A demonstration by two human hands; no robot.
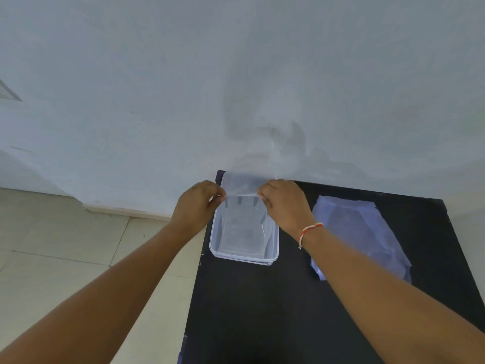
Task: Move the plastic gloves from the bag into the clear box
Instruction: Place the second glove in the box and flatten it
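Note:
A clear plastic box (273, 243) stands on the black table near its far left corner. My left hand (195, 204) and my right hand (284, 203) each pinch one edge of a thin transparent plastic glove (242, 189), stretched flat between them over the far half of the box. The glove's fingers point down into the box as faint grey shapes. A flat, bluish see-through bag (359, 232) lies on the table to the right of the box, beyond my right wrist. What is inside the bag cannot be made out.
The black table (262, 311) ends just left of the box, with pale floor tiles (65, 245) below. A light grey wall (236, 74) rises directly behind the table. A red and white thread band (307, 231) circles my right wrist.

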